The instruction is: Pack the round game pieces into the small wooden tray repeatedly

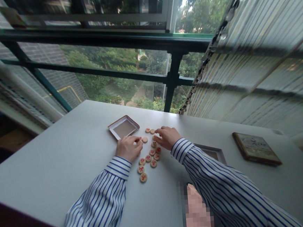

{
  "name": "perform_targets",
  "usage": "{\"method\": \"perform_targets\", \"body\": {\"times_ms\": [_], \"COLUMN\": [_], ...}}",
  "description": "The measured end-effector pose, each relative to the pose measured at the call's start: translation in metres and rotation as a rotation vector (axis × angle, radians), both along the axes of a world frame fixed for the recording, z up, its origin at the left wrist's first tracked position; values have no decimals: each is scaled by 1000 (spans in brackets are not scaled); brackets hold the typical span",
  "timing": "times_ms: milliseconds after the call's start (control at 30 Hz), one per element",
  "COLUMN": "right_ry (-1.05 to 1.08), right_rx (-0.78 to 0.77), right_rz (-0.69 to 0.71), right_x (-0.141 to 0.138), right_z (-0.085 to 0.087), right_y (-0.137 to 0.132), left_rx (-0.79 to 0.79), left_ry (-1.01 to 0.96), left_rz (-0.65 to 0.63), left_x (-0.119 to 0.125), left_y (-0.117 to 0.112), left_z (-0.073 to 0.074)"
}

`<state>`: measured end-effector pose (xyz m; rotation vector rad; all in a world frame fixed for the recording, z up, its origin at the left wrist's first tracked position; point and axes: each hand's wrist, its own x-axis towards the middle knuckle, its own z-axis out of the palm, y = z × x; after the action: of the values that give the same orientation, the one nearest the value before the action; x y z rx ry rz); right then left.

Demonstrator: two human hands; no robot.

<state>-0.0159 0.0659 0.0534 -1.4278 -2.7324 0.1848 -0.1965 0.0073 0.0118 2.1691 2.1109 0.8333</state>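
Note:
Several round wooden Chinese chess pieces (pixel 148 158) with red and dark characters lie in a winding, loose line on the white table. My left hand (pixel 129 147) is closed in a pinch at the upper left of them. Its fingertips are beside a plain-faced chess piece (pixel 145 140); what they pinch is too small to make out. From the right, my right hand (pixel 168 137) reaches over the upper end of the line, thumb and forefinger apart. The forefinger is close to another plain-looking piece (pixel 152 131), and the thumb partly covers a piece below it.
A shallow open box part (pixel 111 130) lies behind my left hand. Another tray-like box part (pixel 220 156) is partly hidden under my right forearm. A flat, picture-covered case (pixel 257 148) lies at the right. Beyond the table (pixel 64 144) are a green railing (pixel 98 73) and a pleated curtain (pixel 244 95).

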Motion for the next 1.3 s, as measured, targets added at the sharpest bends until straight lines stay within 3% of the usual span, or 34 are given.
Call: {"method": "perform_targets", "body": {"times_ms": [200, 400, 500, 900, 1300], "right_ry": [41, 174, 246, 386, 350], "right_rx": [36, 99, 127, 159, 125], "right_rz": [11, 91, 140, 282, 252], "right_x": [2, -1, -3, -13, -21], "right_z": [-3, -3, -1, 1, 2], "right_y": [-2, -5, -7, -17, -24], "left_rx": [163, -34, -90, -149, -181], "left_ry": [-297, -843, -1023, -1246, -1252], "left_rz": [-116, -28, -15, -86, -157], "left_x": [-1, 0, 0, -5, -1], "left_y": [2, -2, -3, 0, 1], "left_z": [-5, 3, 9, 0, -2]}}
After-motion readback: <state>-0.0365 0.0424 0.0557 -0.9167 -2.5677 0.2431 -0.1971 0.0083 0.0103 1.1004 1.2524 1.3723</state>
